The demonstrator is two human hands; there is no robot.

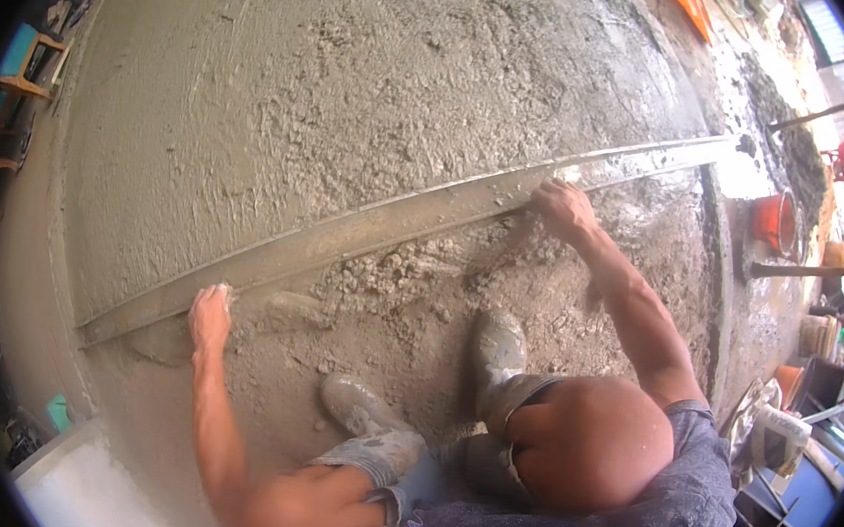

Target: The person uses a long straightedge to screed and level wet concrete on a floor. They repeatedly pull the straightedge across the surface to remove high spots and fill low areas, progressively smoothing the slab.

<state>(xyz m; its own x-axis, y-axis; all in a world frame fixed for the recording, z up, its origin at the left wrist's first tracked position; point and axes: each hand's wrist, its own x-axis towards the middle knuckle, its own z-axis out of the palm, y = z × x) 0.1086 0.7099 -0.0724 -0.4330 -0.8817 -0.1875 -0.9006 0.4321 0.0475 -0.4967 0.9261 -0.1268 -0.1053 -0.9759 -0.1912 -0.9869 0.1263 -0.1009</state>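
Note:
A long straightedge screed (344, 235), smeared with grey concrete, lies slantwise over the slab from the lower left to the upper right. My left hand (209, 319) grips its near edge close to the left end, fingers curled. Farther along, toward the right, my right hand (562, 210) is closed on the same edge. Wet concrete (193, 123) spreads beyond the screed, smoother at the left and lumpy in the middle. On my side, loose lumps of concrete (391, 271) lie against the screed. The undersides of both hands' grips are hidden.
My mud-caked boots (360, 404) stand in the rough concrete just behind the screed. A raised edge strip (717, 279) runs along the right side. Past it are an orange bucket (774, 222), a wooden handle (813, 271) and piled gear. Wooden-framed furniture (32, 69) stands at the left.

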